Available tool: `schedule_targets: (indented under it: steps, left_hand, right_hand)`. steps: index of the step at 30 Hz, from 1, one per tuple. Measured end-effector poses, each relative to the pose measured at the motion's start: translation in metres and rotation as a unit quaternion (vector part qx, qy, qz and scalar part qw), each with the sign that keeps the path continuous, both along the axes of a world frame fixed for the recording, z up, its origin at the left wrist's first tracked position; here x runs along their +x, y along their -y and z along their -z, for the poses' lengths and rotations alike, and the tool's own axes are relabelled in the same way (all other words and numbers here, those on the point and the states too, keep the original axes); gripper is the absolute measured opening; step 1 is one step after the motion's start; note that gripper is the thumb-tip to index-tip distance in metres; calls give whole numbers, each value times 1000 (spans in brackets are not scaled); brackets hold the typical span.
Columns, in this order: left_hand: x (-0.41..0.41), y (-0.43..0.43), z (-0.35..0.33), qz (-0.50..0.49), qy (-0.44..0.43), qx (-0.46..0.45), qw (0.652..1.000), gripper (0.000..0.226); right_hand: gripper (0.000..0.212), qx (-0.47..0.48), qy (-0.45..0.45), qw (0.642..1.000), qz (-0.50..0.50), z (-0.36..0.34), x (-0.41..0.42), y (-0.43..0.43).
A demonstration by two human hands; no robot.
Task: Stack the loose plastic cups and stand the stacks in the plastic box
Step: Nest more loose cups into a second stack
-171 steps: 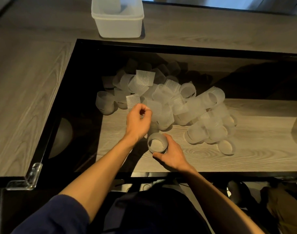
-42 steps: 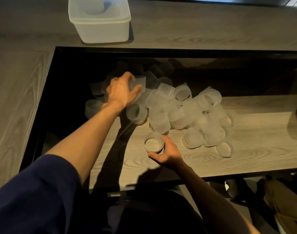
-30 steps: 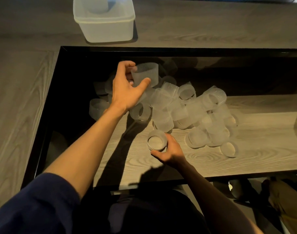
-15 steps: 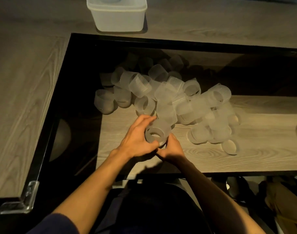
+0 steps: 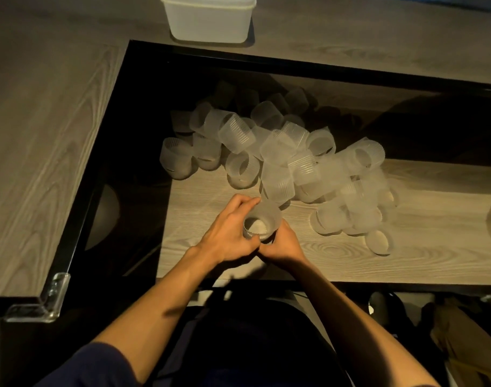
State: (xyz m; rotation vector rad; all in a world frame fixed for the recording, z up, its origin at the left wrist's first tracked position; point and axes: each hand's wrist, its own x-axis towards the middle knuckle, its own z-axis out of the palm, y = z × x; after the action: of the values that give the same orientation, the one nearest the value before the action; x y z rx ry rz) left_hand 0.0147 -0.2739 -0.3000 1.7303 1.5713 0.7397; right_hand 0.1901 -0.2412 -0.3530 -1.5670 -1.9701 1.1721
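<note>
Table of grey wood grain lay left of the pile of loose cups. Beyond the pile, toward its left end, stood the plastic box, its inside out of frame. Just nearer than the pile, the left hand curled its fingers round the cup stack, which stood mouth up, and the right hand gripped its near right side. One single cup lay at the pile's near right edge.

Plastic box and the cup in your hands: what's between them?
Head view: the pile of loose frosted ribbed plastic cups lies between the translucent white plastic box and the held cup.
</note>
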Motion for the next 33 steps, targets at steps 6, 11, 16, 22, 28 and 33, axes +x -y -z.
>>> schedule_targets:
  steps: [6, 11, 16, 22, 28, 33]
  left_hand:
    - [-1, 4, 2, 2, -78, -5, 997, 93]
    - [-6, -3, 4, 10, -101, -43, 994, 99]
    - [-2, -10, 1, 39, -156, 23, 987, 91]
    - [9, -16, -7, 57, -178, -138, 973, 99]
    - [-8, -66, -39, -192, -155, 93, 965, 60]
    - [-27, -114, -62, -208, -218, 22, 953, 72]
  right_hand:
    - [67, -14, 6, 1000, 1, 5, 1, 1]
    - [60, -20, 6, 1000, 0, 3, 3, 2]
    - [77, -16, 12, 1000, -12, 10, 1, 0]
    - [80, -26, 15, 999, -11, 12, 6, 0]
    - [77, -24, 15, 1000, 2, 12, 8, 1]
    - [72, -29, 17, 999, 0, 8, 10, 1]
